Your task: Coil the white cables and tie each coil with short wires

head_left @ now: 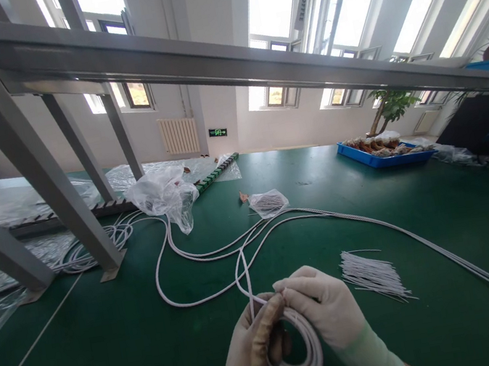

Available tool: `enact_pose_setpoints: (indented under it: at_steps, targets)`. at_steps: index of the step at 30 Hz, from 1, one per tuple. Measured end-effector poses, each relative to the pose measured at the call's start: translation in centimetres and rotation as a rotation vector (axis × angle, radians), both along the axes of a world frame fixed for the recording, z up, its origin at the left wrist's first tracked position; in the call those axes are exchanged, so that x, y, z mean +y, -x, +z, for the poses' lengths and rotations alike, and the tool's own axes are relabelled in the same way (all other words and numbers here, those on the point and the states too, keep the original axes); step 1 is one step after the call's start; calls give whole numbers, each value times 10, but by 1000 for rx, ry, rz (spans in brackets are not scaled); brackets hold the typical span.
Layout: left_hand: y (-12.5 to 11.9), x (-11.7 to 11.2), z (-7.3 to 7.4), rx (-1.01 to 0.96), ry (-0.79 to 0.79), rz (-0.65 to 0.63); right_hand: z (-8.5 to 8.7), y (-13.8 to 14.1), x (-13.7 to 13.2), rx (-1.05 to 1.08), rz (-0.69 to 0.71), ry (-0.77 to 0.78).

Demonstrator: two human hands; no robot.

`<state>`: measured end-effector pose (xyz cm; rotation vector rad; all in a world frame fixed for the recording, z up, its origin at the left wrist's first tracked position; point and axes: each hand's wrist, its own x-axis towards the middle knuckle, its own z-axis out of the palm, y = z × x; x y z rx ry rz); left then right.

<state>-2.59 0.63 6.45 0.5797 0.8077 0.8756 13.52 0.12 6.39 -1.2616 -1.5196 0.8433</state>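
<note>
A coil of white cable [313, 346] is gripped by my left hand [257, 346], its gloved fingers wrapped through and around the coil's left side. My right hand [325, 304], also in a white glove, is closed in a pinch at the top of the coil, against my left thumb. What sits between its fingertips is too small and hidden to make out. From the coil, white cable [246, 270] runs up to longer strands lying across the green table. To the right of my right hand lies a loose bundle of thin white ties [372, 274].
A bag of similar ties [269, 202] lies beyond my hands. Crumpled clear plastic [164, 193] and more looped cable [82, 254] are at the left, around grey metal posts [40, 154]. A blue tray [386, 160] stands at the far right. A grey beam [186, 61] crosses overhead.
</note>
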Motion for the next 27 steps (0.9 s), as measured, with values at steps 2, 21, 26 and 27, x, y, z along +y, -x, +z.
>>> enact_pose_setpoints:
  at_steps: [2,21,26,27]
  targets:
    - [0,-1,0,-18,29,-43,-1,-1,-1,-40,-13,-56]
    - [6,8,-6,-107,25,-110,4,-37,11,220,290,232]
    - [6,9,-8,-157,14,-150,8,-32,1,130,274,234]
    - [7,9,-10,-157,1,-153,10,-30,-1,84,237,205]
